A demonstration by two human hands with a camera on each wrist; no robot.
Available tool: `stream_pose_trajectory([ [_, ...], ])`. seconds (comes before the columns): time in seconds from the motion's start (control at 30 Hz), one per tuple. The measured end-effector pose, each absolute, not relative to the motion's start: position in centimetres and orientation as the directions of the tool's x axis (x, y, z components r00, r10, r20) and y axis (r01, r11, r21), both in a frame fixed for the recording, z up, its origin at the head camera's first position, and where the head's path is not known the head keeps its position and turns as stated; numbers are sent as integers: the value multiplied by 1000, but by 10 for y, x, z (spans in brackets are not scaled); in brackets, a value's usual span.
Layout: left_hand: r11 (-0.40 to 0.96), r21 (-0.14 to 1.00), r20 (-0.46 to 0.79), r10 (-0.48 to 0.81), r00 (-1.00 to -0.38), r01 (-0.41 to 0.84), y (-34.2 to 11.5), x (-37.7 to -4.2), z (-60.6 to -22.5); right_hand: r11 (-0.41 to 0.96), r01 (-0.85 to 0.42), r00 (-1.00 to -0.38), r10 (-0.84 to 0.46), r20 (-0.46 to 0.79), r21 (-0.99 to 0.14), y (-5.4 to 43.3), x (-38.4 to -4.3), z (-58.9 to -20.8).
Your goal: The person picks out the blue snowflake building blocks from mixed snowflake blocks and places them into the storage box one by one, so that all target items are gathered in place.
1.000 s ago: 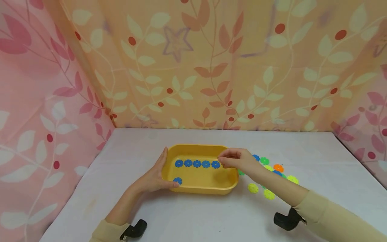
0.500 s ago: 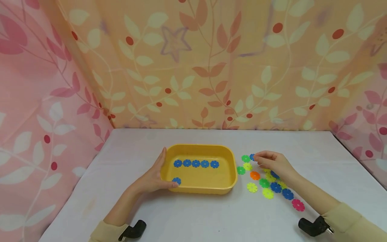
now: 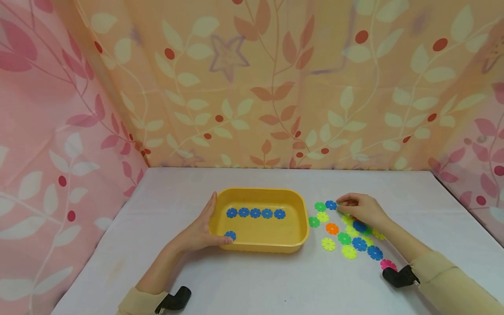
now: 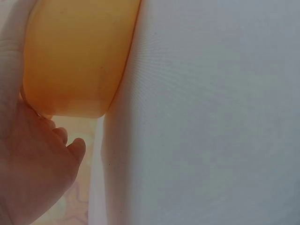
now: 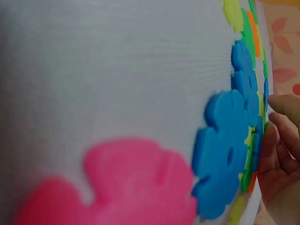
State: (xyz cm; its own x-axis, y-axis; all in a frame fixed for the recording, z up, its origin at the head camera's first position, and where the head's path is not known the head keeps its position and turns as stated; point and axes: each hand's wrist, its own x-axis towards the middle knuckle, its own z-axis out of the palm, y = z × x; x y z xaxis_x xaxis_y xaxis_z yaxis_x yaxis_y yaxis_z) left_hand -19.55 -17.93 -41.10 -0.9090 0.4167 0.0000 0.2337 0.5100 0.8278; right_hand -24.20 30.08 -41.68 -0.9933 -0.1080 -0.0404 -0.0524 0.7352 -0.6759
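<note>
My left hand (image 3: 197,229) grips the left end of a yellow plastic tray (image 3: 257,248), its thumb over the near rim. In the left wrist view, fingers (image 4: 76,149) of that hand show beyond the tray's orange-looking wall (image 4: 75,61). Inside the tray lie a row of several blue snowflake discs (image 3: 255,213) and one blue snowflake disc (image 3: 230,235) near the thumb. My right hand (image 3: 364,211) is over the loose discs, fingertips beside a blue snowflake disc (image 3: 331,204) and over a partly hidden green one. Thumb and forefinger stand apart in the right wrist view, holding nothing visible.
Right of the tray lie several loose snowflake discs: an orange disc (image 3: 332,229), a yellow disc (image 3: 328,244), a green disc (image 3: 344,238), a blue disc (image 3: 375,252) and a pink disc (image 5: 136,187). A patterned curtain (image 3: 260,87) hangs behind the white table (image 3: 236,284).
My right hand has moved right from over the tray to the loose discs, then slightly right off the blue disc, which now shows fully. The left hand stays on the tray.
</note>
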Motion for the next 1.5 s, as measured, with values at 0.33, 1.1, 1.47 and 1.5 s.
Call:
stream_pose_trajectory([
  [0.33,509,827,6,416,-909,238,-180,-196,-413,794,-84,-995,-101,5,-602,292,-247,-421],
  [1.1,512,829,-6,412,-911,226,-180,-196,-412,808,-147,-988,-147,45,-571,289,-239,-414],
  [1.47,502,830,11,422,-907,244,-180,-196,-412,720,-134,-991,-81,109,-681,275,-232,-398],
  [1.5,502,830,12,422,-906,245,-180,-196,-412,702,-138,-990,-82,113,-698,271,-230,-394],
])
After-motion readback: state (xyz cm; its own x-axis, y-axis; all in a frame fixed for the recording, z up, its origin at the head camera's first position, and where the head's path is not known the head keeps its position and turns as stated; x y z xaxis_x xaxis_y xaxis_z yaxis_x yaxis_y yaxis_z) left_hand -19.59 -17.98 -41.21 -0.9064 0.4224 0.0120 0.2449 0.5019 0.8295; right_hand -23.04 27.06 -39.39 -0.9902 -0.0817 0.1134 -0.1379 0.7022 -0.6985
